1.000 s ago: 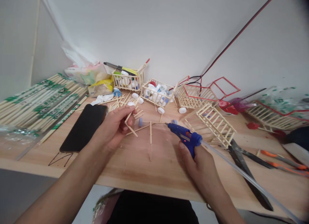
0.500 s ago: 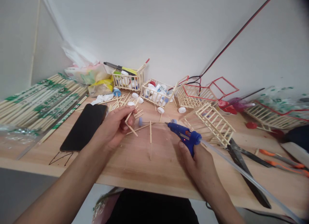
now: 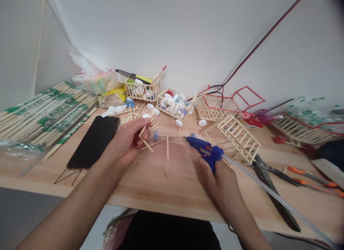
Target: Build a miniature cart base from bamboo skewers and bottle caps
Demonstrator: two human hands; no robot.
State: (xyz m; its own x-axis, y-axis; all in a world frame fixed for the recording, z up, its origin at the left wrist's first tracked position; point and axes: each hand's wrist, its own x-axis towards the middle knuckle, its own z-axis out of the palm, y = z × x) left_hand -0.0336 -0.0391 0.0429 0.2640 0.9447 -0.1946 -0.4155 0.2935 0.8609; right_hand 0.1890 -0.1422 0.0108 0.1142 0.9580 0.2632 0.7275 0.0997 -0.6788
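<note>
My left hand (image 3: 128,140) is closed on a few short wooden sticks (image 3: 145,136) just above the wooden table (image 3: 166,185). My right hand (image 3: 219,180) grips a blue hot glue gun (image 3: 205,152); a clear glue stick (image 3: 268,192) trails out of its back to the right. The gun's nozzle points left and touches the end of a thin stick (image 3: 172,137) lying on the table, with another stick (image 3: 167,146) crossing it. A blue bottle cap (image 3: 156,135) lies beside the sticks.
A black phone (image 3: 94,140) lies left of my hand, and wrapped chopstick packs (image 3: 45,112) fill the far left. Stick baskets with bottle caps (image 3: 172,103) and red-trimmed baskets (image 3: 228,103) stand at the back. A stick lattice (image 3: 240,137), scissors (image 3: 268,178) and orange-handled tools (image 3: 311,176) lie right.
</note>
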